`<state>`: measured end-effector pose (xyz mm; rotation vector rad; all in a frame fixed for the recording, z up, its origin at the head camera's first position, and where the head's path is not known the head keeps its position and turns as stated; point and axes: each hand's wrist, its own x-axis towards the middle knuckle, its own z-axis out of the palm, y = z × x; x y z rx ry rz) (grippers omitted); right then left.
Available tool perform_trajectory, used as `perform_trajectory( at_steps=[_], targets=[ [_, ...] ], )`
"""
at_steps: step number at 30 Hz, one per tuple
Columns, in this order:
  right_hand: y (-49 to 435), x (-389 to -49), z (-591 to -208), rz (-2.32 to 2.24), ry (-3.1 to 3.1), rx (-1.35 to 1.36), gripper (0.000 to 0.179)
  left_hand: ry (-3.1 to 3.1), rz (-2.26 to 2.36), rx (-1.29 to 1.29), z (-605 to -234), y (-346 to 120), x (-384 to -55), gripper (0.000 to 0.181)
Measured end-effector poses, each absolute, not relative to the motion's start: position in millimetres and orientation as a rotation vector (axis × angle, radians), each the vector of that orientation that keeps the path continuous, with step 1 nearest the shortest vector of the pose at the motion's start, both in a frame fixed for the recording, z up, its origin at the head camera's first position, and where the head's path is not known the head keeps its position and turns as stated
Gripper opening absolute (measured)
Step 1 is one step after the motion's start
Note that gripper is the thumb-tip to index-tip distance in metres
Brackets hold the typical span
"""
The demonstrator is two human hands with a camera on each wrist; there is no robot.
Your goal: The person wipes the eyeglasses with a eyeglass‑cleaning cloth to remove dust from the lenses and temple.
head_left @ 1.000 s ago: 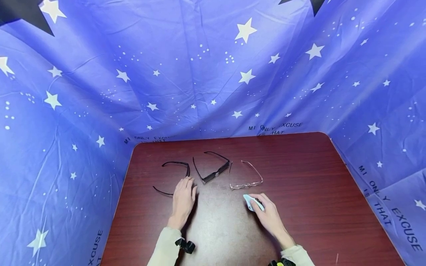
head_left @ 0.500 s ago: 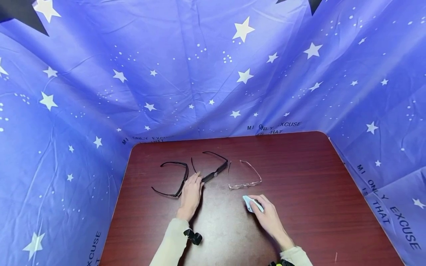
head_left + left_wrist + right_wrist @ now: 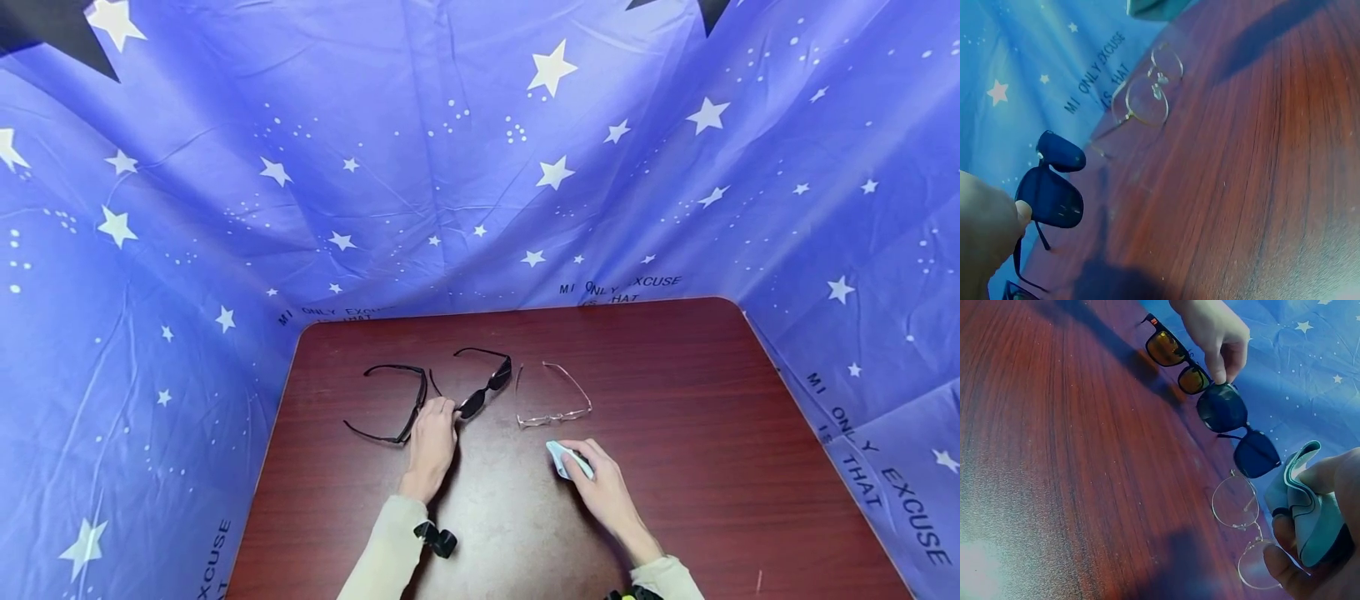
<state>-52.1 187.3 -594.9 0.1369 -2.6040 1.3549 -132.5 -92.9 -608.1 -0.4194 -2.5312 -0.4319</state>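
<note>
Head view: the left hand [image 3: 432, 437] is pinching dark sunglasses [image 3: 472, 405], left of wire-rimmed eyeglasses [image 3: 555, 417]; the right hand [image 3: 604, 487] is gripping a folded cloth [image 3: 558, 457]. That pinch should be sparing the lenses [image 3: 1059, 199].

Worktop [image 3: 675, 467] looked like smooth wood grain, semi-gloss, catching a bright glare. Dark sunglasses [image 3: 1225, 411] had glossy lenses, plastic-looking frame. Amber-lensed glasses [image 3: 1165, 349] looked plastic too, lenses shiny. Wire glasses [image 3: 1158, 91] showed thin, shiny, metal-looking rims, see-through lenses. Folded cloth [image 3: 1317, 528] was matt. Backdrop [image 3: 450, 167] was creased fabric, slight sheen.
</note>
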Motion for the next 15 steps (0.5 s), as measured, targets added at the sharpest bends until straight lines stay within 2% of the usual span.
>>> perform_trajectory(
  at_steps=[15],
  targets=[
    [167, -68, -568, 1.498, -2.352, 0.305, 0.025, -2.462, -1.002, -0.335, -571, -77, -90, 0.005]
  ],
)
